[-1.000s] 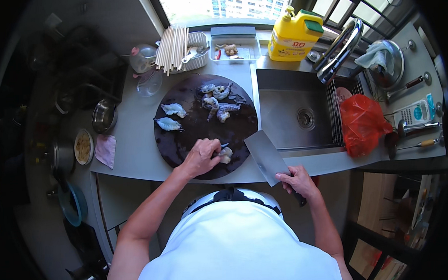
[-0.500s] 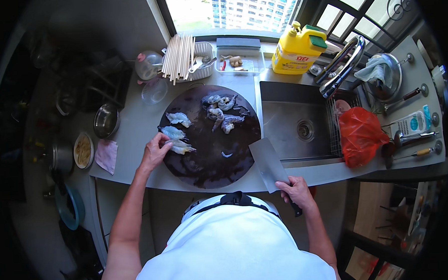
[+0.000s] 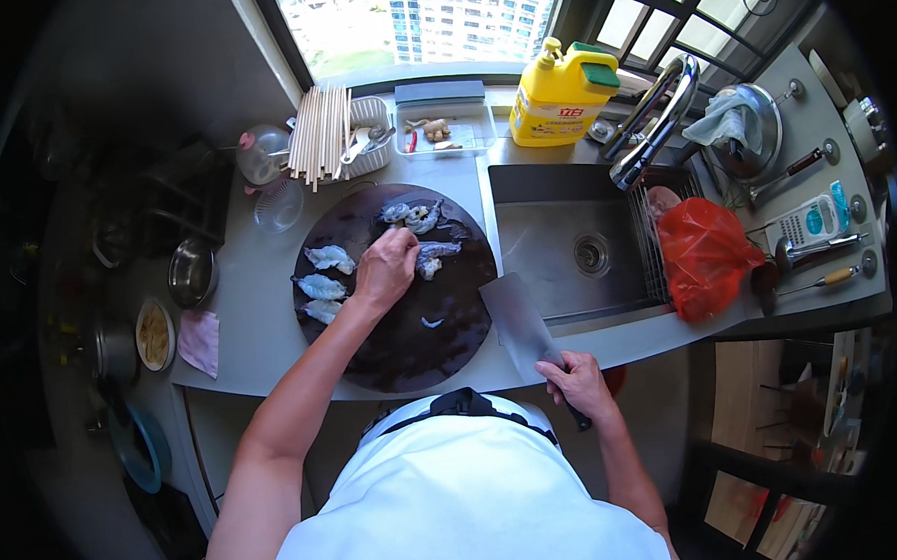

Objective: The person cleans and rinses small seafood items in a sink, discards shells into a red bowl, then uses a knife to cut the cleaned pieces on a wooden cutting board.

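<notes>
A round dark cutting board (image 3: 392, 353) lies on the counter before me. Three flattened, peeled shrimp (image 3: 321, 287) line its left side, and a heap of grey-blue shrimp (image 3: 424, 219) sits toward its far side. My left hand (image 3: 386, 268) reaches over the board into this heap, fingers drawn together; the fingertips' hold is hidden. Off the board's right edge, my right hand (image 3: 577, 382) grips a cleaver (image 3: 517, 322) by its dark handle, with the broad blade tilted up and away from me. A small pale scrap (image 3: 431, 323) lies on the board's near half.
A sink (image 3: 557, 245) with a tap (image 3: 652, 131) is to the right, beside a red plastic bag (image 3: 706, 259). Along the back stand a chopstick basket (image 3: 368, 153), a clear tray (image 3: 445, 130) with ginger and a yellow detergent bottle (image 3: 559, 100). A metal bowl (image 3: 192, 273) is left.
My left hand has left the third shrimp at the board's left and moved right and away to the heap. The cleaver stays in my right hand. The whole view has shifted slightly.
</notes>
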Demonstrator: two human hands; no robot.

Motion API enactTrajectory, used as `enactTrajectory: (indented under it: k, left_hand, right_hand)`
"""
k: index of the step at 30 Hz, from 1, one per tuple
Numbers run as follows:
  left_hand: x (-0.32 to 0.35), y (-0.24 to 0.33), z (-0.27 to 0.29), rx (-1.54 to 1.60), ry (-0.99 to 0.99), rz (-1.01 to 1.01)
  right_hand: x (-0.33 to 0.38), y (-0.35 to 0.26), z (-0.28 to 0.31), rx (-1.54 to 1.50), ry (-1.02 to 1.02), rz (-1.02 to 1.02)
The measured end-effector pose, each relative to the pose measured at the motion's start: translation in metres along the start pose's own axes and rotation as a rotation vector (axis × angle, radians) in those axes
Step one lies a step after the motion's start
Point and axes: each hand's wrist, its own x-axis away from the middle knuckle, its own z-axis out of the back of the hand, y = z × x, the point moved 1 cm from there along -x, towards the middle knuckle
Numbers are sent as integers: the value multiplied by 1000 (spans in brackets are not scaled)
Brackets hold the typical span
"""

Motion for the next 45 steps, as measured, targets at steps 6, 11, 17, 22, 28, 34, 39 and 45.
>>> enactTrajectory:
  k: [6,11,17,22,28,34,39,45]
  left_hand:
    - [-25,0,-28,-268,-261,-30]
    - [-34,-2,-27,-292,-462,-79]
    - [-3,32,-10,-211,-366,-160]
    - [34,28,8,-54,-151,-86]
    - [75,16,35,-201,-111,106]
    - [101,35,-6,-30,-153,293]
    - [105,33,-12,48,-180,350]
    - [107,42,17,4,-339,79]
  right_hand:
    - [1,5,-1,-1,22,-15]
    - [0,11,1,-12,30,18]
    - [-4,15,4,4,41,60]
    - [-9,16,6,12,16,55]
    - [-14,10,2,44,-22,66]
    - [-21,5,-6,75,-76,110]
    - [-20,3,-8,101,-72,120]
    - [-18,5,-12,129,-85,157]
